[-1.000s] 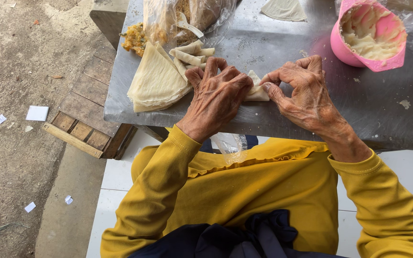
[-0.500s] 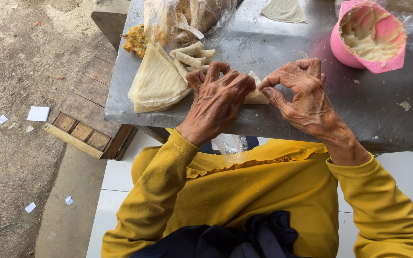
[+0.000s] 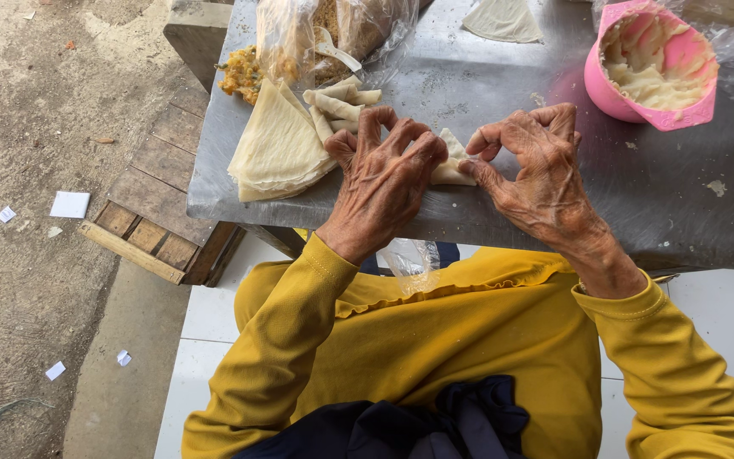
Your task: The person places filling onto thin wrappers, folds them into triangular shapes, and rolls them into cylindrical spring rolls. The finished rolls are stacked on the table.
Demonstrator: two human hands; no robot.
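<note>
A pale folded pastry wrapper (image 3: 452, 161) lies on the steel table (image 3: 656, 204) between my hands. My left hand (image 3: 384, 174) covers its left part with bent fingers pressing down. My right hand (image 3: 533, 166) pinches its right edge between thumb and forefinger. Most of the wrapper is hidden under my left hand. Just left of my left hand lies a stack of triangular wrappers (image 3: 278, 144), and beyond it several folded, filled rolls (image 3: 337, 100).
A pink bowl of pale paste (image 3: 652, 64) stands at the back right. A clear plastic bag (image 3: 333, 34) and a heap of orange filling (image 3: 239, 72) sit at the back left. Another wrapper (image 3: 503, 19) lies far back. A wooden pallet (image 3: 159, 200) lies on the dirt ground left.
Both hands stay on the wrapper; the fingers have shifted only slightly while folding it.
</note>
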